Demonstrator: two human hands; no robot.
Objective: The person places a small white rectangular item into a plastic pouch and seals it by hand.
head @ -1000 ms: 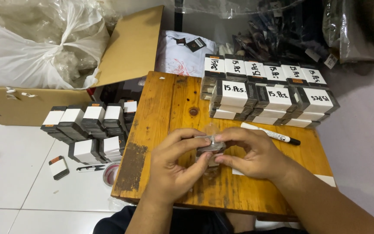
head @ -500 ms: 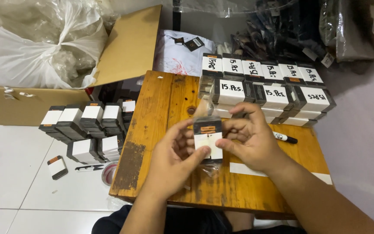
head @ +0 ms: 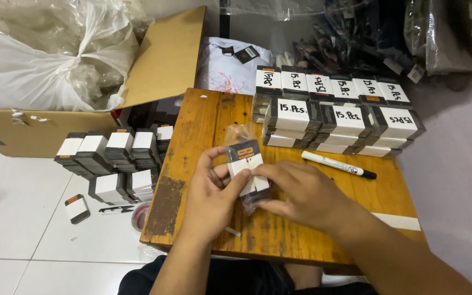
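Observation:
Both hands hold a small stack of black-and-white cards in a clear plastic sleeve just above a low wooden table. My left hand grips the stack from the left, thumb on its face. From the right, my right hand pinches the stack, forefinger laid across the front. The sleeve's open end sticks up and is crinkled. A white marker with a black cap lies on the table to the right of my hands.
Bundles of cards with white paper labels are stacked along the table's far edge. More bundles stand on the white floor at left, near a roll of tape. An open cardboard box holds white plastic bags.
The card stack was held low and flat between my hands. It has since been lifted and turned upright, face toward me, and the camera view has shifted slightly.

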